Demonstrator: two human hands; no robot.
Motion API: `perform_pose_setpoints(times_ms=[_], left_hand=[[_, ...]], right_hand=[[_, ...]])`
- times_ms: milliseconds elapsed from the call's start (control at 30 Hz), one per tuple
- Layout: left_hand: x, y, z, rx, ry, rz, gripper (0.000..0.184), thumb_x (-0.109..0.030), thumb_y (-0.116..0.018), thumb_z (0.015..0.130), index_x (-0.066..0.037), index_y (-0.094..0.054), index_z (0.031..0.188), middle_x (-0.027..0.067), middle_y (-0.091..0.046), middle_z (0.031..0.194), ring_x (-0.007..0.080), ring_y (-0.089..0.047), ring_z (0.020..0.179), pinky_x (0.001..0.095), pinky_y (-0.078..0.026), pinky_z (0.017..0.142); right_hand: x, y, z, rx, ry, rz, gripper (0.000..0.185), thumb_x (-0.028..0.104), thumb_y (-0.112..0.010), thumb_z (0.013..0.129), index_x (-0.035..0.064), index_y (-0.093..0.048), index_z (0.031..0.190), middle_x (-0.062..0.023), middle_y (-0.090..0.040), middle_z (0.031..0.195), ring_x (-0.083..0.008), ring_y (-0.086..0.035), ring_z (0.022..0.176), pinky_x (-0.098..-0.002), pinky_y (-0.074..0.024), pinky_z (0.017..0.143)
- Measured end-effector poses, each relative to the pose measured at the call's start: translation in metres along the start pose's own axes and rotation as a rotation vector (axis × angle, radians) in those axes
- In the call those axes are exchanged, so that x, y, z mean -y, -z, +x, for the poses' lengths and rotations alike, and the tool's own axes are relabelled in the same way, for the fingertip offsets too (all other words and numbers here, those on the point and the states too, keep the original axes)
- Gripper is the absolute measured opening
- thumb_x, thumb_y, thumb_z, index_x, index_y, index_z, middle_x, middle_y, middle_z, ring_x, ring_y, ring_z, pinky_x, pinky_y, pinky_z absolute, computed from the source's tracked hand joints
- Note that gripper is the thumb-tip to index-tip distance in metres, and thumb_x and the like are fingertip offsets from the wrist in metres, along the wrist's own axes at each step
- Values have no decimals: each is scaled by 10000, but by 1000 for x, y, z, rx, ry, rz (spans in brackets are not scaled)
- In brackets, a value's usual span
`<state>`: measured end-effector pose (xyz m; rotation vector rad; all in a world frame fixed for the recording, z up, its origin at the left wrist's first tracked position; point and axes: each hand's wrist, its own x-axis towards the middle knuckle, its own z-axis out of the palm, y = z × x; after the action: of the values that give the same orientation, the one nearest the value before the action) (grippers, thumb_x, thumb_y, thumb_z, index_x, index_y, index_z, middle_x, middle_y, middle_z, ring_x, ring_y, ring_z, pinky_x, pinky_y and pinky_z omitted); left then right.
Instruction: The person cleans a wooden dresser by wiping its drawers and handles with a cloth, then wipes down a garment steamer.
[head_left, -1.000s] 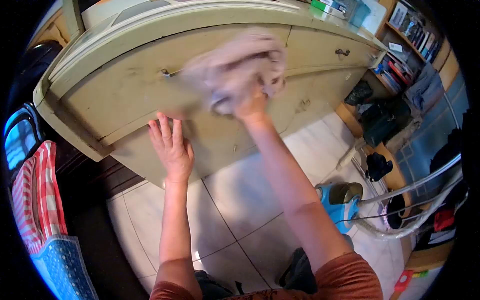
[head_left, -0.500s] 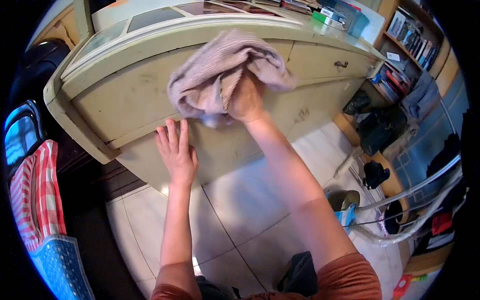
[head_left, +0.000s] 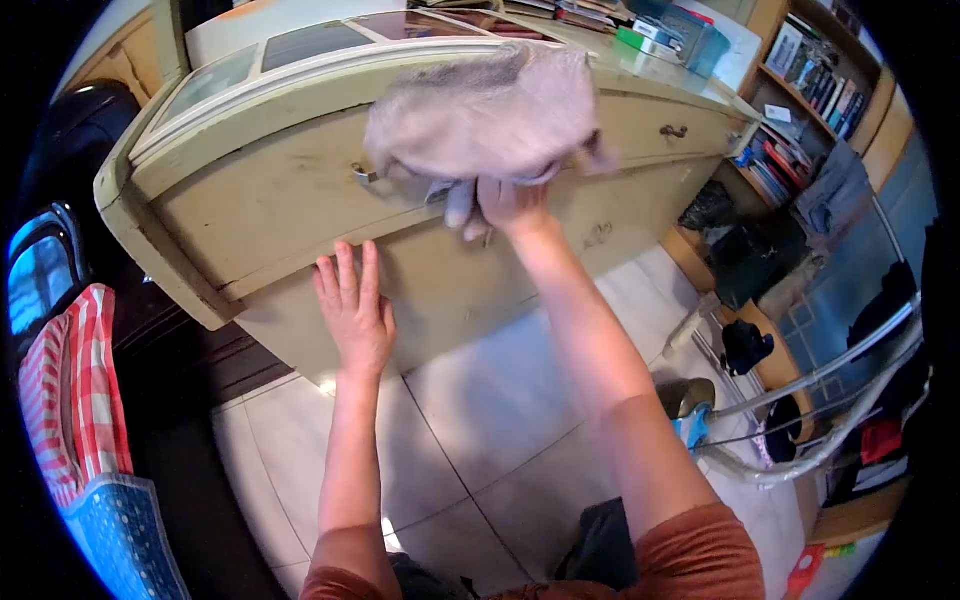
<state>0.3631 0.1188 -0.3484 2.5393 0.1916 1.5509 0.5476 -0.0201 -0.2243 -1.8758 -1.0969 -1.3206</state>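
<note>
A greyish-pink cloth (head_left: 490,115), blurred by motion, is bunched in my right hand (head_left: 514,206) across the upper front of a pale green dresser (head_left: 260,205). The cloth covers most of those fingers, and a loose fold hangs beside them. My left hand (head_left: 355,315) has its fingers stretched out, with the tips at the lower edge of the drawer front; it holds nothing. Just left of the cloth, a small metal drawer handle (head_left: 364,174) shows. Another handle (head_left: 674,131) is at the right end of the drawer.
Boxes (head_left: 650,42) and papers lie on the dresser top. At right stand a bookshelf (head_left: 800,95), bags and a curved metal frame (head_left: 840,375). A red-checked cloth (head_left: 97,380) hangs at left over dark furniture. White floor tiles (head_left: 470,400) lie below.
My right hand has moved slightly up and right with the cloth, which has swung and spread rightward, uncovering the left handle. My left hand has stayed nearly still.
</note>
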Motion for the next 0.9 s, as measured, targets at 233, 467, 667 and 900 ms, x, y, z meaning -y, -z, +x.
perform_pose_setpoints(times_ms=[233,467,667,900], left_hand=[[-11,9,5,35,34,-6,862,47,-579,694,-125,-338,1503,165,-188,1593,413,-96,1473,547,-155,1178],[-13,6,3,-1,39,34,846,29,-579,689,-123,-361,1492,156,-222,1585,386,-132,1475,549,-133,1179],[-39,38,46,-71,-32,132,713,-16,-533,755,-71,-412,1455,164,-364,1519,368,-271,1439,540,-136,1171],[-41,49,101,-207,-275,-38,726,4,-543,721,-58,-430,1436,135,-386,1513,329,-292,1438,516,-145,1182]], right_hand=[[-79,19,-4,-22,-363,-149,383,184,-467,922,5,-501,1259,-220,-544,1269,-410,-462,1214,-515,-303,1068],[2,2,-2,24,55,21,573,242,-562,903,4,-390,1394,-204,-414,1436,-402,-335,1355,-456,-220,1161],[-112,36,-5,118,-597,76,462,185,-405,966,-51,-431,1364,-284,-512,1308,-416,-397,1319,-481,-274,1118],[-126,37,20,-47,-451,-185,623,286,-481,952,20,-298,1485,-223,-397,1476,-351,-372,1368,-406,-279,1127]])
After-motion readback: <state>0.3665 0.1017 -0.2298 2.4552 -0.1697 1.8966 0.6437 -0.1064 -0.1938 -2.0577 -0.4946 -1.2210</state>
